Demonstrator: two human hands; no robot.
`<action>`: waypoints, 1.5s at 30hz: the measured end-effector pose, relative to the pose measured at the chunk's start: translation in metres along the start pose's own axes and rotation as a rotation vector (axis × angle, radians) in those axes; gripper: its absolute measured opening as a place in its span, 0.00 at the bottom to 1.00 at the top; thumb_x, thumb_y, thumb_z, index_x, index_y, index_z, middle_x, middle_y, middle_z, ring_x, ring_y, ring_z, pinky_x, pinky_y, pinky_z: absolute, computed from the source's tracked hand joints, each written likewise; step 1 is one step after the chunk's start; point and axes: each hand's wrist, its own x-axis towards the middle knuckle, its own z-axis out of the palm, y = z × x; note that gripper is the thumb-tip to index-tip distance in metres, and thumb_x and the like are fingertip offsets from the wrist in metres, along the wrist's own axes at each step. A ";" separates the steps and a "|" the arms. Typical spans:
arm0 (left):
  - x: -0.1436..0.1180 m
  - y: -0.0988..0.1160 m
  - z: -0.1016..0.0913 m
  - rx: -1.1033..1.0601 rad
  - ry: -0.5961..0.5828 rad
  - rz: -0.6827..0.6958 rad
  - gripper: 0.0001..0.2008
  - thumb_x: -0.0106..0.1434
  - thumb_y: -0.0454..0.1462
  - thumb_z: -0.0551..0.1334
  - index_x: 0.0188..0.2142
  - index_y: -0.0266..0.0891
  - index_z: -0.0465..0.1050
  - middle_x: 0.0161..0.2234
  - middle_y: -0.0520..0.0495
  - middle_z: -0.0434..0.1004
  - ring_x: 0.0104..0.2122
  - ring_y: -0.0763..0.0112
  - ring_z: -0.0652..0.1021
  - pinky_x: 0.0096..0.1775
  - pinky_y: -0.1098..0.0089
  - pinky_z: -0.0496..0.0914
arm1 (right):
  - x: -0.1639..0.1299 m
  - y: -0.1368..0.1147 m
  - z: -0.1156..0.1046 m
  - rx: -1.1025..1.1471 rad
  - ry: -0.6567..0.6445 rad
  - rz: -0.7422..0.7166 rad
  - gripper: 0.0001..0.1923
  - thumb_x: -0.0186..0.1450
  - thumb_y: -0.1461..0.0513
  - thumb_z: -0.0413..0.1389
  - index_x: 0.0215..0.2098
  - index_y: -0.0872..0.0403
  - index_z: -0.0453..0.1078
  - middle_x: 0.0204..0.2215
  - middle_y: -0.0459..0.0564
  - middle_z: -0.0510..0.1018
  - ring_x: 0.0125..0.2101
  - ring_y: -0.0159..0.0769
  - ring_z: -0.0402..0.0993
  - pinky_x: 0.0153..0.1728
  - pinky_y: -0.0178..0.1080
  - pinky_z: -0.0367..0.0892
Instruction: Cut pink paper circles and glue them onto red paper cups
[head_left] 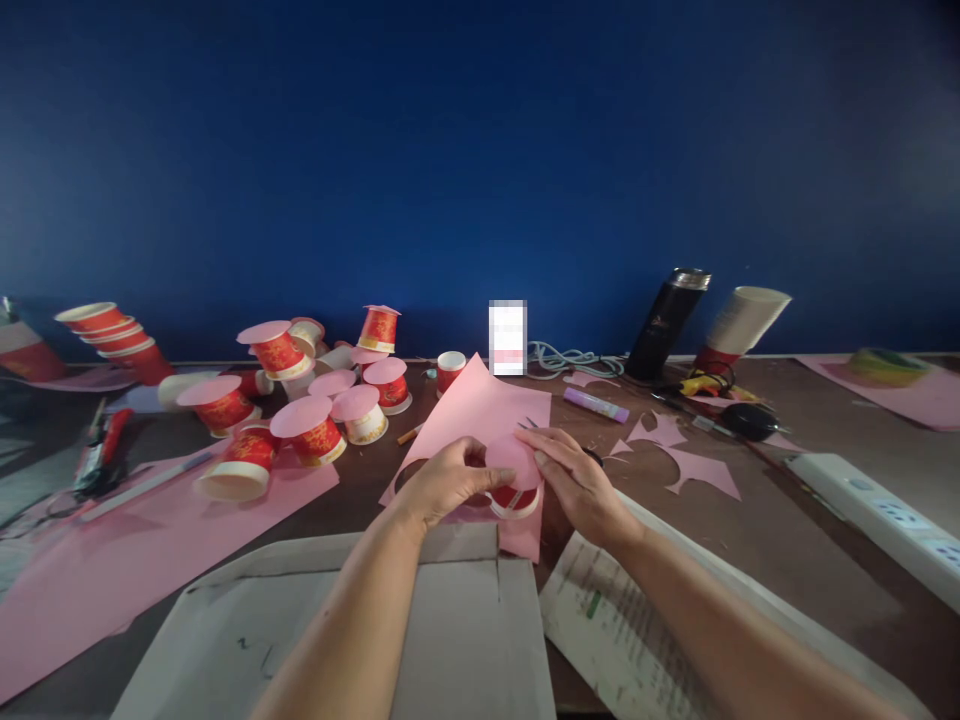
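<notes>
A red paper cup (514, 501) stands upside down in front of me, over a pink paper sheet (480, 410). On its upturned base lies a round pink paper disc (511, 462). My left hand (454, 480) grips the cup from the left, its thumb across the disc's near edge and its fingers curled behind. My right hand (574, 480) rests against the right side of the disc and cup with its fingers stretched out close together. Scissors (592, 456) lie partly hidden behind my right hand.
Several disc-topped red cups (309, 430) stand at left, near a cup stack (120, 340). A purple glue stick (596, 405), pink scraps (694, 470), a black flask (667, 322) and a power strip (885, 520) lie or stand right. A cardboard piece (465, 640) is nearest me.
</notes>
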 end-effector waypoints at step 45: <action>0.032 -0.016 0.012 -0.107 0.162 0.050 0.19 0.51 0.51 0.66 0.31 0.38 0.70 0.26 0.54 0.69 0.25 0.76 0.68 0.28 0.74 0.63 | 0.011 0.005 0.015 0.281 0.220 0.403 0.18 0.61 0.55 0.55 0.46 0.53 0.73 0.45 0.52 0.79 0.48 0.43 0.74 0.52 0.45 0.66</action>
